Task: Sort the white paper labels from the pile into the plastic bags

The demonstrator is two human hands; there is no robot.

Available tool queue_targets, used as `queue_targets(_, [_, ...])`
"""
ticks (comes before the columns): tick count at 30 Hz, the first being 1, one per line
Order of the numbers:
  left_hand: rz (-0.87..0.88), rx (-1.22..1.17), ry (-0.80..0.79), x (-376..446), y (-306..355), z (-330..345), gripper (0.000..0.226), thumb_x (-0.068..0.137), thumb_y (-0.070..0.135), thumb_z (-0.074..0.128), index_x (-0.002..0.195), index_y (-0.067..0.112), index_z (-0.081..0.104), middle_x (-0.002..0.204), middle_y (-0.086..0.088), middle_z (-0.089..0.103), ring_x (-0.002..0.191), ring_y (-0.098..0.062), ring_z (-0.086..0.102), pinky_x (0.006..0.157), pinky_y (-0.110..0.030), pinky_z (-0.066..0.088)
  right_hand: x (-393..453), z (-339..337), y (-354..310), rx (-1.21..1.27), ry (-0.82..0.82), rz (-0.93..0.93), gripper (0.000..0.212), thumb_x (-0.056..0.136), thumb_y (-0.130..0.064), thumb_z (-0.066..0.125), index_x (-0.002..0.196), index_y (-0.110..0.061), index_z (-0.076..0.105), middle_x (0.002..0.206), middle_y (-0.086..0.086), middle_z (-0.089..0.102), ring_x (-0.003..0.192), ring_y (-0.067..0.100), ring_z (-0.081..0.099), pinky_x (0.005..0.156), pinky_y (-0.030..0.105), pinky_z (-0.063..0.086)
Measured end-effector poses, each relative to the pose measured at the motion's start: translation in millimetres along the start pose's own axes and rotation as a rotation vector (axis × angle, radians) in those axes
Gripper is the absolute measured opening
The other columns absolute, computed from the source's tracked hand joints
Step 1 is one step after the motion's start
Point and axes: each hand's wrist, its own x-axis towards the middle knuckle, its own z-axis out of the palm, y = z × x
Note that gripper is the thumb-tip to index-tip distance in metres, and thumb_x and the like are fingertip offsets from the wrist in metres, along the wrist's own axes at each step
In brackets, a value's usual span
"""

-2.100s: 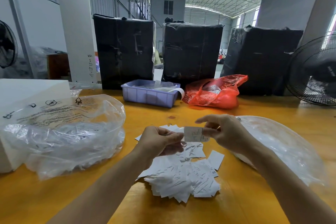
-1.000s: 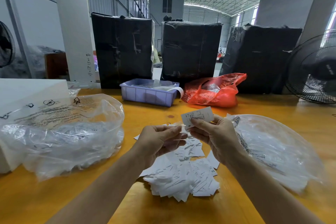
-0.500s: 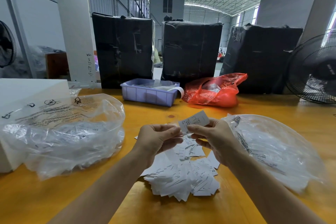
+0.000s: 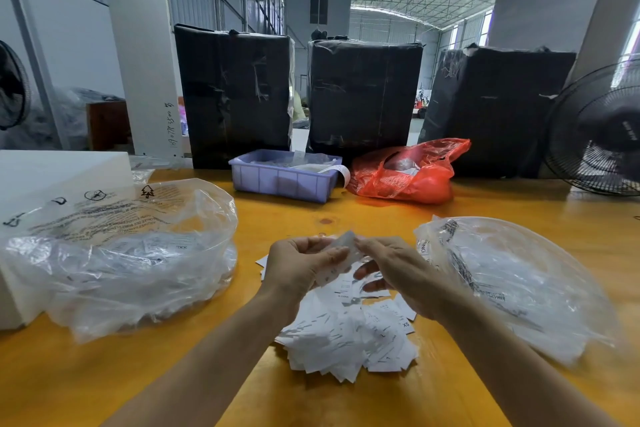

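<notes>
Pinching one blurred label [image 4: 341, 250] between both hands [image 4: 346, 267], pile [image 4: 349, 336] tags reading XS, L, left bag [image 4: 131, 253] showing XXL

A yellow-orange wooden table [image 4: 346, 211] is seen. On it are laid a pile of white paper labels [image 4: 349, 336], two clear plastic bags [image 4: 131, 260] [image 4: 519, 284], a white box [image 4: 52, 177], a purple tray [image 4: 284, 177], a red bag [image 4: 405, 173] and a black fan [image 4: 602, 135].

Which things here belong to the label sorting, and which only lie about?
Job: label pile; blurred label between left hand and right hand; left clear bag; right clear bag.
Idle: purple bin; red bag; fan.
</notes>
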Motion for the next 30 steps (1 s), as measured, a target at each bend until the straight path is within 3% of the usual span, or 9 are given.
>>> queue_targets(3, [0.0,0.015,0.022,-0.4,-3.8,1.8,0.023,0.067,0.011,0.08,0.086,0.005,0.069,0.084,-0.013,0.073,0.076,-0.025,0.069,0.064,-0.028,0.054,-0.7,4.8,1.2,-0.177,-0.029,-0.073,0.034,0.101,-0.032,0.036,0.121,-0.016,0.058,0.099,0.003,0.06,0.08,0.011,0.057,0.065,0.021,0.05])
queue_targets(6, [-0.029,-0.098,0.049,-1.0,-3.9,2.6,0.027,0.059,0.019,0.079,0.08,0.006,0.068,0.071,-0.008,0.073,0.068,-0.021,0.07,0.062,-0.029,0.056,2.0,7.5,2.4,-0.282,0.168,-0.314,0.047,0.094,-0.025,0.053,0.139,-0.016,0.041,0.105,0.005,0.057,0.077,0.011,0.062,0.063,0.02,0.054])
queue_targets(9, [-0.078,-0.195,0.059,-2.5,-1.4,2.8,0.017,0.074,0.015,0.074,0.081,0.001,0.066,0.065,-0.01,0.071,0.061,-0.022,0.071,0.054,-0.025,0.057,3.0,6.5,4.5,-0.266,0.268,-0.373,0.036,0.087,-0.014,0.065,0.121,-0.007,0.061,0.091,0.003,0.064,0.065,0.008,0.06,0.061,0.02,0.053])
queue_targets(13, [-0.189,-0.148,-0.016,-3.7,5.9,0.8,0.033,0.085,0.028,0.066,0.088,-0.005,0.063,0.064,-0.012,0.07,0.061,-0.026,0.071,0.051,-0.026,0.056,1.1,2.9,7.2,0.093,0.278,-0.159,0.009,0.084,-0.005,0.067,0.088,-0.01,0.073,0.071,0.006,0.069,0.061,0.012,0.057,0.057,0.019,0.049])
queue_targets(17, [-0.262,0.005,-0.106,0.8,15.7,-10.0,0.033,0.086,0.031,0.065,0.091,-0.002,0.064,0.071,-0.014,0.073,0.065,-0.027,0.072,0.051,-0.026,0.056,0.0,-2.6,3.8,0.329,0.277,0.005,0.007,0.083,-0.002,0.066,0.087,-0.001,0.071,0.07,0.01,0.065,0.063,0.015,0.057,0.058,0.022,0.048])
queue_targets(23, [-0.117,0.452,-0.137,2.0,30.3,-27.0,0.005,0.079,0.012,0.074,0.08,0.009,0.07,0.07,-0.003,0.07,0.054,-0.005,0.067,0.049,-0.015,0.05,-1.6,-0.2,-1.0,0.229,0.264,-0.023,0.008,0.085,-0.003,0.065,0.09,-0.001,0.071,0.071,0.012,0.065,0.061,0.015,0.059,0.059,0.022,0.05])
queue_targets(27, [0.057,0.71,0.044,7.3,74.0,-61.4,0.007,0.082,0.015,0.073,0.077,0.014,0.068,0.075,0.001,0.065,0.061,-0.007,0.066,0.048,-0.012,0.049,-4.9,-29.4,-8.7,-0.018,0.383,-0.098,0.008,0.085,-0.007,0.065,0.085,-0.012,0.072,0.071,0.005,0.073,0.059,0.013,0.066,0.058,0.024,0.051])
queue_targets(30, [0.13,0.917,0.286,8.8,104.2,-114.6,0.007,0.083,0.01,0.071,0.089,0.006,0.072,0.082,-0.004,0.067,0.07,-0.014,0.066,0.063,-0.026,0.058,-5.7,-70.6,-8.9,-0.097,0.52,-0.139,0.008,0.085,-0.012,0.066,0.084,-0.017,0.071,0.07,-0.002,0.073,0.059,0.013,0.068,0.052,0.022,0.051])
